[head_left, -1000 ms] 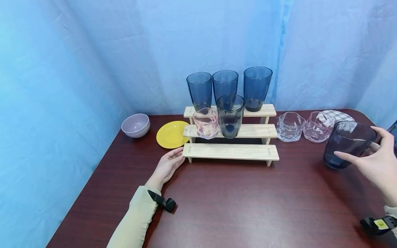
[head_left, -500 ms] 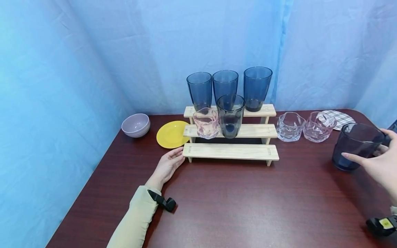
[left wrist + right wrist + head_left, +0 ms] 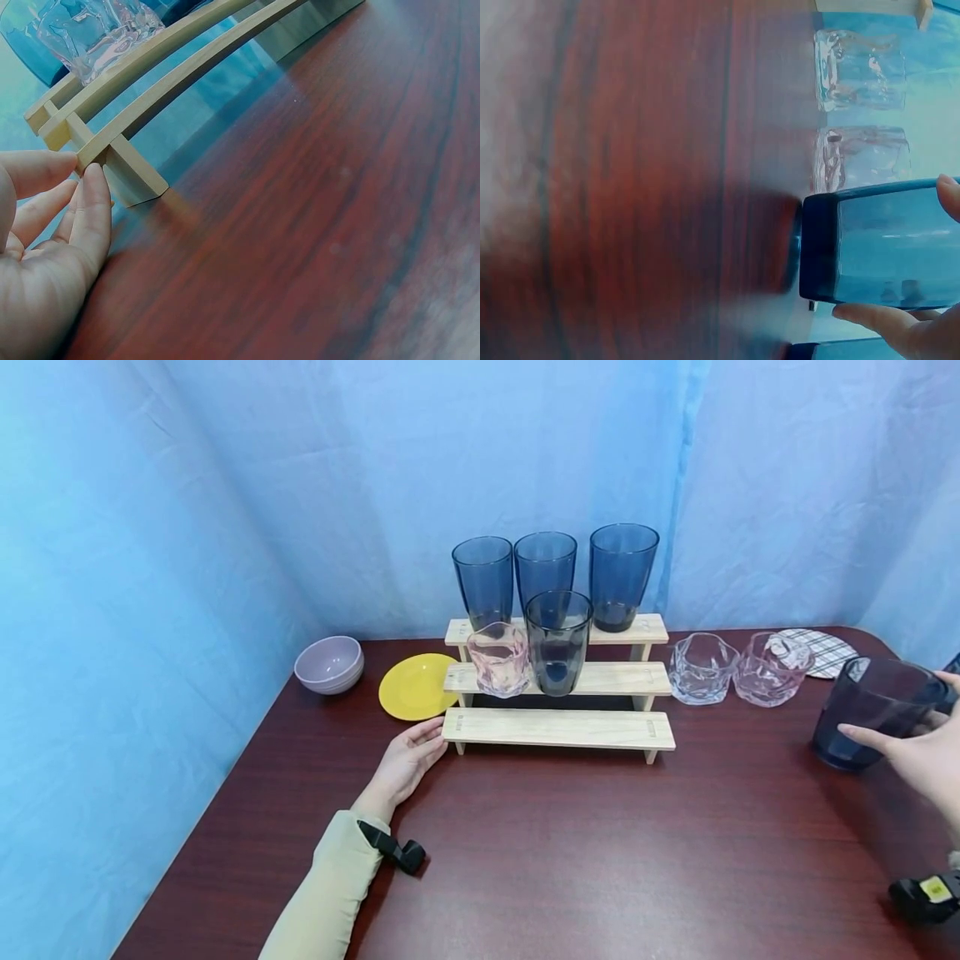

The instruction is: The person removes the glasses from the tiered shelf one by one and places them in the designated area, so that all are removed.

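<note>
Around the pale three-tier wooden stand [image 3: 630, 677], with the light-blue cloth curtain [image 3: 525, 452] at 12 o'clock, a hand could slide in over the dark red-brown wooden table [image 3: 558, 852] from 5 or 6 onto the lowest step [image 3: 558, 727]. At 3, a clear, wavy-sided glass tumbler [image 3: 702, 677] and a faintly pink one [image 3: 771, 681] stand in the way; the left hand [image 3: 405, 764] bars 8.

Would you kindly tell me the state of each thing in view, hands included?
rack: standing
left hand: pinching the rack's end
held glass: roughly upright; unclear whether lifted
right hand: gripping the held glass
four tall glasses: upright on the rack
pink glass: upright
two short glasses beside the rack: upright
bowl: upright
yellow plate: flat
checked item: flat
</note>
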Demonstrator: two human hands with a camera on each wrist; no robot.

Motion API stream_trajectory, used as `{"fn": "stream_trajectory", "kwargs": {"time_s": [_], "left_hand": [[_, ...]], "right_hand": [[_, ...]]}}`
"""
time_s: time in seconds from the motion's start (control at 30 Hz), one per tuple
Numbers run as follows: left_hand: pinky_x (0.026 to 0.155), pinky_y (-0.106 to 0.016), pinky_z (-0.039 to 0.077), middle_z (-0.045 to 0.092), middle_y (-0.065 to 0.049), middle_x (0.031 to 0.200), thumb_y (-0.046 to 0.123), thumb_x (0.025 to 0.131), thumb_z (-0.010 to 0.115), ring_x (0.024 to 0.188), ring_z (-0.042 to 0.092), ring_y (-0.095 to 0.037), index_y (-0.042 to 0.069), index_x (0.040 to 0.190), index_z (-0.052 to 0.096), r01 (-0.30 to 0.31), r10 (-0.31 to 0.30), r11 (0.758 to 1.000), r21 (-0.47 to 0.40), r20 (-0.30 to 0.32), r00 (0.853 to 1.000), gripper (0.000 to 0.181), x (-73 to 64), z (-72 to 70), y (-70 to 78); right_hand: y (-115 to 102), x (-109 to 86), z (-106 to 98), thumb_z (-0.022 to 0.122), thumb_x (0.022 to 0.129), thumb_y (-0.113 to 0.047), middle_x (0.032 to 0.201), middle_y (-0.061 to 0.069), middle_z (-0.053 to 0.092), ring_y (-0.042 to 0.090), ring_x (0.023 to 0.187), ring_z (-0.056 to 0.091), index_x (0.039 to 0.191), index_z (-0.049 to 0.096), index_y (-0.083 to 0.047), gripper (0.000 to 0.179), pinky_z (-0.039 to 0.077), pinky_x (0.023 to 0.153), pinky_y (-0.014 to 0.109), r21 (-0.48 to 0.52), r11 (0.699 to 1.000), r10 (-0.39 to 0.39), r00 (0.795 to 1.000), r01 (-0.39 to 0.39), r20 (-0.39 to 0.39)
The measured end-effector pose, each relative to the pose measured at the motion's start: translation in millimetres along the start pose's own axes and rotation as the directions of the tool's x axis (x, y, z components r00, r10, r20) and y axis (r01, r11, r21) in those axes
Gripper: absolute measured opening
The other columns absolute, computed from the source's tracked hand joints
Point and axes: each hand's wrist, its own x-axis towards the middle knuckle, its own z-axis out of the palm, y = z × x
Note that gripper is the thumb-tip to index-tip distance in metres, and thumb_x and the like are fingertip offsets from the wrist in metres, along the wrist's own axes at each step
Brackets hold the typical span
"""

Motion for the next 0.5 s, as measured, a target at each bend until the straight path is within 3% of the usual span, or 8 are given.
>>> {"fn": "stream_trajectory", "kwargs": {"time_s": [0.07,0.17,0.27,0.37,0.5], "left_hand": [[0.083,-0.016,0.051,0.051,-0.004,0.111,-0.007,0.094,0.046,0.093,0.057,-0.005,-0.007,0.141,0.036,-0.005,0.005,1.000,0.009,0.005,1.000,0.048,0.1,-0.2,0.5],[0.083,-0.016,0.051,0.051,-0.005,0.111,-0.007,0.094,0.046,0.093,0.057,-0.005,-0.007,0.140,0.037,-0.008,0.008,1.000,0.015,0.001,1.000,0.047,0.0,-0.8,0.3],[0.084,-0.016,0.051,0.052,-0.004,0.112,-0.007,0.094,0.046,0.094,0.057,-0.005,-0.006,0.140,0.037,-0.004,0.004,1.000,0.014,0.000,1.000,0.047,-0.2,-1.2,-0.2],[0.084,-0.016,0.050,0.052,-0.004,0.111,-0.007,0.094,0.046,0.095,0.057,-0.005,-0.006,0.140,0.038,0.002,-0.002,1.000,0.016,-0.003,1.000,0.047,-0.4,-1.0,-0.3],[0.085,-0.016,0.051,0.052,-0.003,0.110,-0.007,0.094,0.046,0.094,0.058,-0.005,-0.005,0.140,0.039,0.000,0.000,1.000,0.013,-0.008,1.000,0.046,-0.3,0.0,-0.5]], "right_hand": [[4.0,3.1,0.2,0.079,0.076,-0.020,0.137,-0.020,0.028,-0.007,0.124,0.034,0.145,0.006,-0.043,0.103,0.029,0.108,0.016,0.011,1.000,-0.011,1.000,0.011,0.009],[4.4,4.2,0.1,0.077,0.077,-0.021,0.144,-0.012,0.029,-0.004,0.128,0.031,0.145,0.005,-0.043,0.102,0.027,0.111,0.019,0.013,1.000,-0.008,1.000,0.007,0.021],[4.4,4.1,-0.8,0.076,0.077,-0.023,0.149,-0.005,0.027,-0.002,0.130,0.031,0.145,0.005,-0.044,0.100,0.027,0.111,0.018,-0.023,0.999,0.021,1.000,-0.021,-0.003],[18.3,12.5,0.2,0.077,0.076,-0.025,0.149,-0.002,0.030,0.002,0.131,0.034,0.144,0.008,-0.047,0.100,0.029,0.109,0.017,-0.056,0.997,0.041,0.998,-0.044,-0.047],[30.8,17.5,1.3,0.075,0.077,-0.025,0.152,0.007,0.029,0.023,0.138,0.034,0.146,0.007,-0.046,0.099,0.029,0.113,0.030,-0.079,0.996,0.024,0.996,-0.031,-0.085]]}}
